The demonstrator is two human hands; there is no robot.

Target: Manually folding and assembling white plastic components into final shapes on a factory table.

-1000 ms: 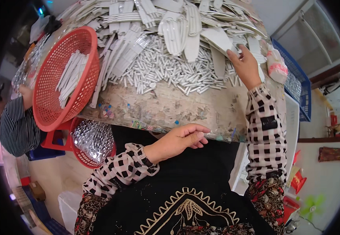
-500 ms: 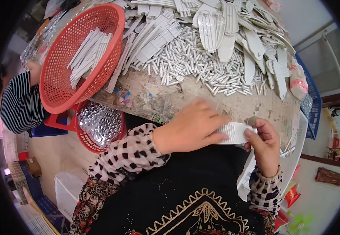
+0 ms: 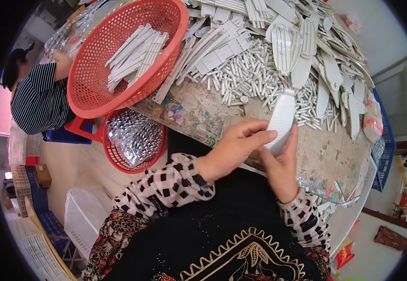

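Closest in, just above the lap, both hands meet over the near edge of the table [image 3: 325,154] and share one white plastic blade-shaped piece [image 3: 282,119]. The right hand [image 3: 281,164] comes up from below, its fingers closed round the lower end of the piece, thumb lying along its right edge. The left hand [image 3: 234,145] reaches in from the left, its fingers stretched out together and pinching the lower left side of the piece. The piece stands above both hands, its long axis nearly upright and leaning slightly right, rounded tip pointing away from the person toward the heap. Beyond it lies a spread of small white tubes [image 3: 255,77], and farther back a pile of similar white blades [image 3: 316,51]. To the left, a red basket [image 3: 96,89] holds white strips, with a second red basket of shiny silver parts [image 3: 135,138] below the table edge. At far left sits another person in a striped shirt [image 3: 37,100].
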